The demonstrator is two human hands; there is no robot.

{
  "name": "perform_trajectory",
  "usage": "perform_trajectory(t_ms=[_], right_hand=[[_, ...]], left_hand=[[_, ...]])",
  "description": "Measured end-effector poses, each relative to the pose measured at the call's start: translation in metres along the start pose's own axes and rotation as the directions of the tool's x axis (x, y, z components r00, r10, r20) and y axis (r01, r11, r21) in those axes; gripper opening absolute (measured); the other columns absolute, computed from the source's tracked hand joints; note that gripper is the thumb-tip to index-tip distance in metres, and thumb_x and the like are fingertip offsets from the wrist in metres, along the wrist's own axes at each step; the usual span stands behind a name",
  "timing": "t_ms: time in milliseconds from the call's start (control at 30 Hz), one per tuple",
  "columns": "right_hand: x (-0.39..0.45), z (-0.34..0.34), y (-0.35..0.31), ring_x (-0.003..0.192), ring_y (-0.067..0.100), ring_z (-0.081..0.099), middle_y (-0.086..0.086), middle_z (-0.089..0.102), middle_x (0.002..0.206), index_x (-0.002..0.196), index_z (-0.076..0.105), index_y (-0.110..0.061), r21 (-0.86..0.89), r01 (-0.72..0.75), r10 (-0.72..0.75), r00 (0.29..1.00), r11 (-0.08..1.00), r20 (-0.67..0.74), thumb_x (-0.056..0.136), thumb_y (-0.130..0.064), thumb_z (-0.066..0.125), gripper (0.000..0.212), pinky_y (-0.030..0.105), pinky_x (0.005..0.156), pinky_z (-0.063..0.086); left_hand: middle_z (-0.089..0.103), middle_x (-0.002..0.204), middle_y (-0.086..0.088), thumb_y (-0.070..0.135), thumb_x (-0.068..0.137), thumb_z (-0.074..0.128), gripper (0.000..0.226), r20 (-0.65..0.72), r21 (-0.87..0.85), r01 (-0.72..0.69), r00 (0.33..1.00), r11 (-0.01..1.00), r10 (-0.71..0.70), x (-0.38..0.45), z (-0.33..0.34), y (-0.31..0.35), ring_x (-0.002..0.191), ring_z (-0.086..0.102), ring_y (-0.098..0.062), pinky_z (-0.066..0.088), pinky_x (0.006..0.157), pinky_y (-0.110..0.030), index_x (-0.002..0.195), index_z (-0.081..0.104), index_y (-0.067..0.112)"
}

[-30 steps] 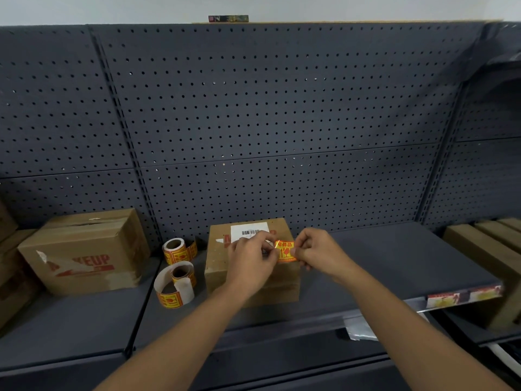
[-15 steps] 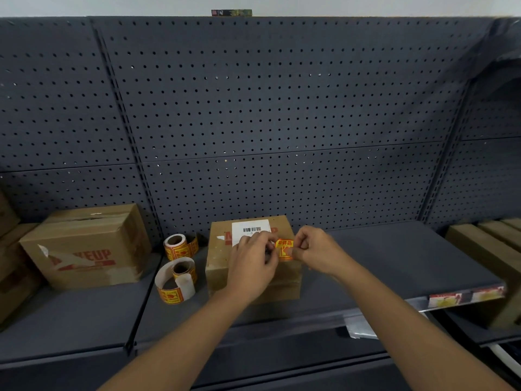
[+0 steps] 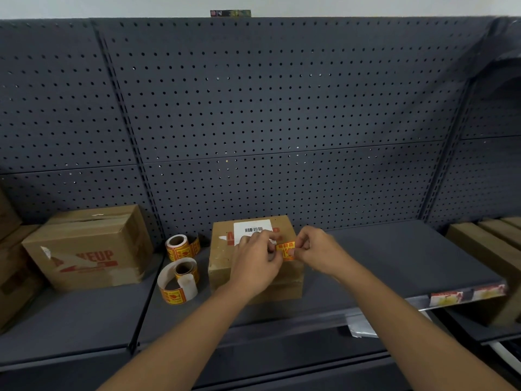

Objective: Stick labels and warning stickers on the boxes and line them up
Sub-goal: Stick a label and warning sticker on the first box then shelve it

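A small brown cardboard box (image 3: 222,263) stands on the dark grey shelf (image 3: 394,263). A white barcode label (image 3: 252,228) is stuck on its top. Over the box, my left hand (image 3: 255,266) and my right hand (image 3: 318,249) pinch a small orange and yellow warning sticker (image 3: 286,250) between their fingertips, one hand at each side. Two rolls of the same warning stickers lie left of the box: one roll (image 3: 180,246) near the back and one roll (image 3: 180,280) in front with a loose strip uncurled.
A larger taped cardboard box (image 3: 90,249) with red print stands on the shelf to the left, more boxes (image 3: 11,266) beyond it. Brown cartons (image 3: 487,244) sit at the far right. A perforated back panel (image 3: 267,108) rises behind.
Both hands stay over the small box with the sticker between them; the sticker has barely shifted. The view has tilted slightly.
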State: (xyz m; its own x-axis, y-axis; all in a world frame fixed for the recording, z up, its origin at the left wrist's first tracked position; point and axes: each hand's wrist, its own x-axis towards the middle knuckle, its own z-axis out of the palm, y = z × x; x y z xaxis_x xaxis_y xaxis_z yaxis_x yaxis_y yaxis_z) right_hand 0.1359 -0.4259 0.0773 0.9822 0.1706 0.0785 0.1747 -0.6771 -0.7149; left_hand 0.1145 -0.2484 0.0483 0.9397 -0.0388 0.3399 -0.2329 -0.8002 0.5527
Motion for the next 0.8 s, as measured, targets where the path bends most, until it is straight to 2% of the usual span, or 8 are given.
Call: perform_trajectory(t_ms=[133,400,467,500,567,600,667,800], right_hand=[[-0.001,0.0,0.0,0.067,0.009,0.055,-0.002,0.063,0.078,0.096,0.062,-0.013,0.002,-0.01,0.01,1.0,1.0,0.006,0.091,-0.02,0.075,0.015,0.025,0.059,0.043],[0.0,0.0,-0.002,0.072,0.01,0.058,-0.003,0.064,0.08,0.094,0.064,-0.016,0.004,-0.021,0.021,1.0,1.0,-0.001,0.092,-0.021,0.075,0.012,0.024,0.061,0.042],[0.0,0.001,-0.001,0.075,0.012,0.06,-0.002,0.066,0.081,0.093,0.063,-0.016,-0.007,-0.029,0.029,1.0,1.0,-0.013,0.092,-0.022,0.075,0.013,0.025,0.06,0.043],[0.0,0.002,0.0,0.076,0.013,0.061,-0.001,0.066,0.082,0.093,0.063,-0.016,-0.019,-0.027,0.026,0.999,0.999,-0.024,0.093,-0.023,0.073,0.012,0.025,0.06,0.044],[-0.002,0.007,0.002,0.078,0.016,0.063,0.0,0.067,0.084,0.093,0.061,-0.015,-0.041,-0.004,0.002,0.998,0.999,-0.06,0.095,-0.029,0.069,0.017,0.027,0.06,0.046],[-0.004,0.011,0.003,0.077,0.015,0.061,0.0,0.066,0.084,0.094,0.06,-0.013,-0.033,0.007,-0.009,0.996,0.999,-0.085,0.097,-0.035,0.068,0.023,0.026,0.059,0.045],[-0.008,0.019,0.006,0.071,0.012,0.055,-0.001,0.061,0.08,0.096,0.055,-0.011,0.035,0.009,-0.004,0.991,0.999,-0.131,0.096,-0.043,0.068,0.035,0.025,0.056,0.039],[-0.014,0.03,0.012,0.069,0.009,0.051,-0.003,0.056,0.081,0.103,0.05,-0.01,0.193,0.003,0.03,0.986,0.981,-0.164,0.097,-0.045,0.066,0.039,0.022,0.058,0.04]], left_hand=[[0.052,0.127,0.013,0.044,0.1,0.054,0.034,0.025,0.108,-0.014,1.0,0.994,0.011,0.0,-0.001,-0.001,0.12,0.043,-0.014,0.046,0.101,-0.04,0.133,0.055,0.037],[0.049,0.13,0.011,0.044,0.103,0.05,0.036,0.035,0.132,-0.025,0.999,0.991,0.02,0.0,-0.003,0.0,0.125,0.042,-0.016,0.043,0.104,-0.039,0.137,0.054,0.035],[0.047,0.139,0.01,0.045,0.103,0.046,0.039,0.062,0.174,-0.018,0.998,0.985,0.007,-0.001,-0.002,0.0,0.135,0.037,-0.018,0.034,0.116,-0.041,0.142,0.052,0.037],[0.043,0.148,0.008,0.045,0.104,0.044,0.042,0.085,0.201,-0.014,0.996,0.979,-0.003,0.0,-0.002,0.0,0.144,0.031,-0.02,0.023,0.124,-0.044,0.145,0.049,0.038],[0.028,0.166,0.003,0.046,0.105,0.038,0.051,0.141,0.228,0.024,0.988,0.973,-0.057,0.003,-0.002,0.002,0.157,0.014,-0.022,0.003,0.128,-0.045,0.154,0.039,0.036],[0.022,0.17,0.001,0.047,0.105,0.036,0.056,0.165,0.23,0.06,0.981,0.971,-0.099,0.007,-0.002,0.004,0.158,0.009,-0.022,0.001,0.128,-0.044,0.159,0.033,0.033],[0.02,0.171,-0.001,0.049,0.106,0.032,0.061,0.18,0.243,0.127,0.968,0.962,-0.173,0.013,-0.003,0.009,0.158,0.011,-0.022,0.008,0.127,-0.042,0.162,0.025,0.026],[0.036,0.158,-0.001,0.057,0.107,0.023,0.062,0.087,0.404,0.134,0.979,0.905,-0.184,0.016,0.001,0.015,0.146,0.029,-0.024,0.023,0.119,-0.044,0.158,0.033,0.024]])
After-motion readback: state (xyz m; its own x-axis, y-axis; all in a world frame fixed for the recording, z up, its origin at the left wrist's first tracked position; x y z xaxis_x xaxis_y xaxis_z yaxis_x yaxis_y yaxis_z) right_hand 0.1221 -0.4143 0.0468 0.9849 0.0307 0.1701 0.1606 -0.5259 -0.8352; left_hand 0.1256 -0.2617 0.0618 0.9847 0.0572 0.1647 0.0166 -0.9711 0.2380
